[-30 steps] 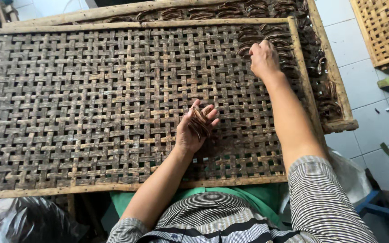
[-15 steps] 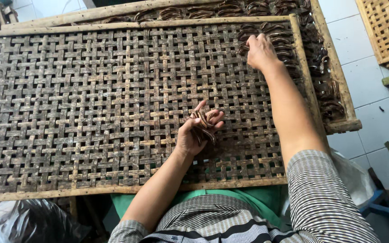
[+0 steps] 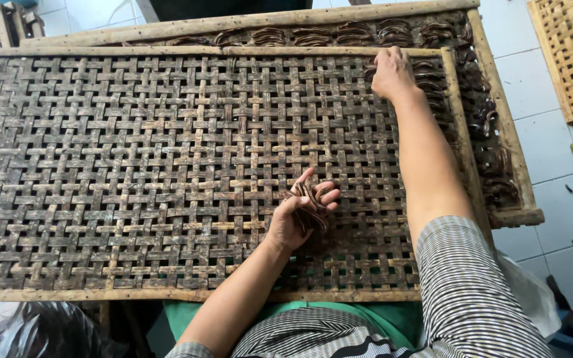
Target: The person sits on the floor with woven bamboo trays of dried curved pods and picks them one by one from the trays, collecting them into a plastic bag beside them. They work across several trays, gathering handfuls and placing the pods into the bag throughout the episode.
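Right hand (image 3: 392, 73) reached farther up tray (image 3: 134, 166)

Striped short sleeves, green apron

A woven tray (image 3: 134, 166) lies across the person's lap, on top of a second tray (image 3: 499, 132) whose far and right edges stick out with curled strips (image 3: 479, 119) lying on them. The left hand (image 3: 296, 219), near the tray's middle, holds a bundle (image 3: 308, 199); the right hand (image 3: 392, 73) rests at the far right corner. A basket (image 3: 572, 53) lies on the floor to the right, a bag (image 3: 28, 328) at the near left.
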`<control>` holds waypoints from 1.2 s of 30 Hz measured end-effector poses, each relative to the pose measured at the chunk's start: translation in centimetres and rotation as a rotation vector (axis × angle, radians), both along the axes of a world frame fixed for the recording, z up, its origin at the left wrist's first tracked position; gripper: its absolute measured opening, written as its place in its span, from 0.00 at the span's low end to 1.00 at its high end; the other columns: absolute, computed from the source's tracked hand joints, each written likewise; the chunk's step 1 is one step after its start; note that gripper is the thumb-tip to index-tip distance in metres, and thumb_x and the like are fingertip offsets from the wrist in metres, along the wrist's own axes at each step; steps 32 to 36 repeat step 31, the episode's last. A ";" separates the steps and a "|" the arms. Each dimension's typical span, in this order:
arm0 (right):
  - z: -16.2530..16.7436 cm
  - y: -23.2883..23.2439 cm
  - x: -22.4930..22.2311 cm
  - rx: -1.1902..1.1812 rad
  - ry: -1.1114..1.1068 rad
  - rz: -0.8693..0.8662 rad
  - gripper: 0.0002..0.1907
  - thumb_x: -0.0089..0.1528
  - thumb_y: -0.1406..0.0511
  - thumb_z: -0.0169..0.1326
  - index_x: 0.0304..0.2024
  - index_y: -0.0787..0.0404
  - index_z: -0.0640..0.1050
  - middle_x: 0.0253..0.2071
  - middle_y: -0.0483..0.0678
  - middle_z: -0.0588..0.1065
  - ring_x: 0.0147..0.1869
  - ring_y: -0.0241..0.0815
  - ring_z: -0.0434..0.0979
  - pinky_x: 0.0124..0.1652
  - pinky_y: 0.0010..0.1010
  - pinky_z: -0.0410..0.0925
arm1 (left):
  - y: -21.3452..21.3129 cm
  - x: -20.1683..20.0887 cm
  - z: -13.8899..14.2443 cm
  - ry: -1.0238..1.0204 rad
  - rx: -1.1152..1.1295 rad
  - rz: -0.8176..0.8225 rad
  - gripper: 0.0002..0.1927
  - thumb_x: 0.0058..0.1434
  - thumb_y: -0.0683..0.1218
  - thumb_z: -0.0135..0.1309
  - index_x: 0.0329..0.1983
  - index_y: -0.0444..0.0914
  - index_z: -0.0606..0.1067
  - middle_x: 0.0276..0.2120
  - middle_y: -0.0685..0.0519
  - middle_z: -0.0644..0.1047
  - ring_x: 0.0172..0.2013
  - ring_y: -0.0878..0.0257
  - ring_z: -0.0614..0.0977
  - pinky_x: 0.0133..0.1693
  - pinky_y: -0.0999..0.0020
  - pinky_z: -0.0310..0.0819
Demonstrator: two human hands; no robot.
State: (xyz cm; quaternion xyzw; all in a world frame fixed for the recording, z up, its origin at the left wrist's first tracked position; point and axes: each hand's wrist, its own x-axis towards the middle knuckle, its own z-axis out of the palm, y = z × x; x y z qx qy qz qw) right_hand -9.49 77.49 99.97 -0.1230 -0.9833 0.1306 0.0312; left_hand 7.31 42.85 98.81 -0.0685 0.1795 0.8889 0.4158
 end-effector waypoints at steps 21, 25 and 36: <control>0.4 -1.1 4.2 0.308 -0.090 0.170 0.12 0.61 0.71 0.53 0.46 0.65 0.79 0.53 0.62 0.73 0.59 0.63 0.72 0.62 0.50 0.63 | -0.5 0.8 -0.2 0.024 0.107 0.055 0.46 0.61 0.45 0.56 0.79 0.39 0.48 0.67 0.29 0.65 0.63 0.44 0.75 0.62 0.51 0.72; 0.4 0.1 6.1 0.241 -0.053 0.168 0.15 0.59 0.68 0.57 0.48 0.67 0.77 0.52 0.63 0.72 0.56 0.62 0.73 0.57 0.49 0.68 | -0.6 1.2 -0.4 0.036 0.117 0.066 0.47 0.62 0.44 0.59 0.80 0.39 0.47 0.67 0.29 0.65 0.62 0.45 0.76 0.63 0.53 0.73; 2.1 6.1 8.4 -0.248 -0.153 -0.206 0.19 0.67 0.65 0.49 0.59 0.64 0.72 0.57 0.62 0.74 0.58 0.59 0.79 0.57 0.47 0.74 | -0.3 1.2 -1.2 0.057 0.088 0.059 0.47 0.63 0.43 0.58 0.80 0.39 0.47 0.66 0.29 0.65 0.61 0.45 0.76 0.62 0.52 0.73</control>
